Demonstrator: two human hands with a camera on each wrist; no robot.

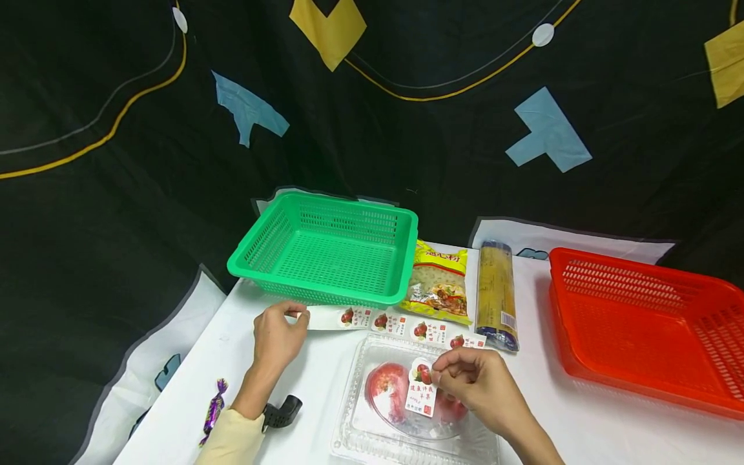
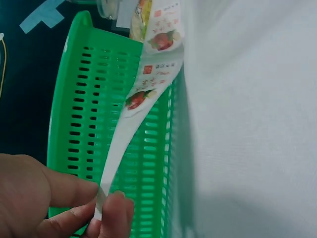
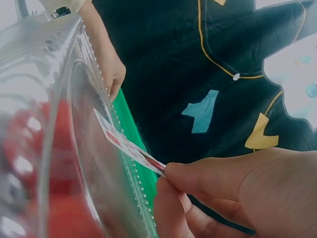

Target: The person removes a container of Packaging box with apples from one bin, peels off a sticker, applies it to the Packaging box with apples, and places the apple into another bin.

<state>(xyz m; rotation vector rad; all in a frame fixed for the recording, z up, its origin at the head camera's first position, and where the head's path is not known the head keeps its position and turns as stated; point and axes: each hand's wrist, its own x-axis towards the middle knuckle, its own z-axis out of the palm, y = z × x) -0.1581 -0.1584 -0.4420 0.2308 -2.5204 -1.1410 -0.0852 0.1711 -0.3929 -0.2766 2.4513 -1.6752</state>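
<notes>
My left hand (image 1: 278,338) pinches the end of a white backing strip (image 1: 372,319) of fruit stickers that lies in front of the green basket (image 1: 325,252). In the left wrist view the strip (image 2: 133,109) runs from my fingertips (image 2: 111,208) across the basket's wall (image 2: 84,114). My right hand (image 1: 473,381) pinches a single sticker (image 1: 422,387) with a red fruit picture, held over the lid of a clear plastic clamshell box (image 1: 360,420) with red fruit inside. The right wrist view shows the sticker (image 3: 129,146) slanting down onto the clear lid (image 3: 59,124).
A red basket (image 1: 645,323) stands at the right. Between the baskets lie a yellow food packet (image 1: 438,284) and a long pack of spaghetti (image 1: 496,294). A wrapped purple candy (image 1: 213,410) and a black clip (image 1: 283,411) lie by my left forearm. White table surface (image 1: 581,413).
</notes>
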